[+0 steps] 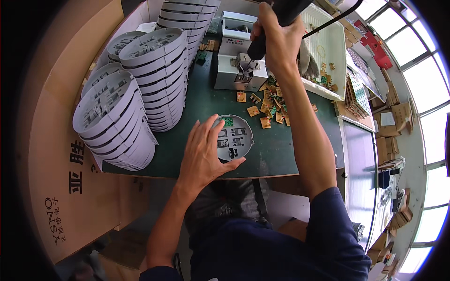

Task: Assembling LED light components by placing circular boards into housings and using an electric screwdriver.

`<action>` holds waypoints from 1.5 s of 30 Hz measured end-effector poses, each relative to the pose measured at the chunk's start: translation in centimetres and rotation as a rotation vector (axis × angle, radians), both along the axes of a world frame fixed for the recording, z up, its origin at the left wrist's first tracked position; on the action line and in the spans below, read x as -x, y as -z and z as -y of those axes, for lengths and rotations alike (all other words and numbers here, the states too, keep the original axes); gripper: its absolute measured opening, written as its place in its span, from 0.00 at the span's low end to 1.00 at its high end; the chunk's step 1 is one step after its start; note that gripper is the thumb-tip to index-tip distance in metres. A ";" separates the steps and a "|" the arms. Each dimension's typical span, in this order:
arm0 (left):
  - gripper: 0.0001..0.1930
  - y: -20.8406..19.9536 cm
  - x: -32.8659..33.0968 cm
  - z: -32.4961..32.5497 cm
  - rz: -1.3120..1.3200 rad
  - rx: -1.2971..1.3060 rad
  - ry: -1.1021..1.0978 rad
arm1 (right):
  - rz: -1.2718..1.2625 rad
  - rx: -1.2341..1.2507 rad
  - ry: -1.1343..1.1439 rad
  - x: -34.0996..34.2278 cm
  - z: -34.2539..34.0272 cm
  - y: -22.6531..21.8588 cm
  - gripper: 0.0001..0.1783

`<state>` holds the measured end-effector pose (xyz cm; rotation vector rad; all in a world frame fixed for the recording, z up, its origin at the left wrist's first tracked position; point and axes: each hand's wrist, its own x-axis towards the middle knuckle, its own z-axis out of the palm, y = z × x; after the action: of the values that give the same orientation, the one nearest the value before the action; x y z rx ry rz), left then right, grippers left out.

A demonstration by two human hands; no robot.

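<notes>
Our left hand [204, 147] grips the round grey housing [242, 149] by its rim on the bench [276, 157]; one green board [228, 122] sits inside (fastened or not, we cannot tell), while loose boards [253, 111] beyond look unfitted. Our right arm [311, 129] reaches forward, right hand [284, 43] closed round a black screwdriver [257, 48], tip at the white feeder box [228, 83].

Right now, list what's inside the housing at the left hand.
A green circuit board lies at the far side of the housing; grey raised shapes and a black part sit nearer. The left hand covers its left edge, hiding anything there.
</notes>
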<state>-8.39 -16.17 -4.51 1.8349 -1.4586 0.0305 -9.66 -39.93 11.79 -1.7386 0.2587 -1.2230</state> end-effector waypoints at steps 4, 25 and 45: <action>0.48 0.1 -0.1 -0.4 0.006 -0.010 -0.011 | -0.153 -0.052 -0.024 1.0 -1.9 -1.1 0.18; 0.48 -0.3 0.1 -0.3 0.019 -0.040 -0.007 | -0.034 -0.186 -0.213 3.9 -8.0 4.7 0.29; 0.49 0.0 0.0 -0.1 0.029 -0.030 0.007 | -0.128 -0.219 -0.250 3.7 -8.2 5.5 0.18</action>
<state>-8.40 -16.08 -4.47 1.8610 -1.4929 0.0326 -13.35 -31.68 6.25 -1.6054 0.2331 -0.8715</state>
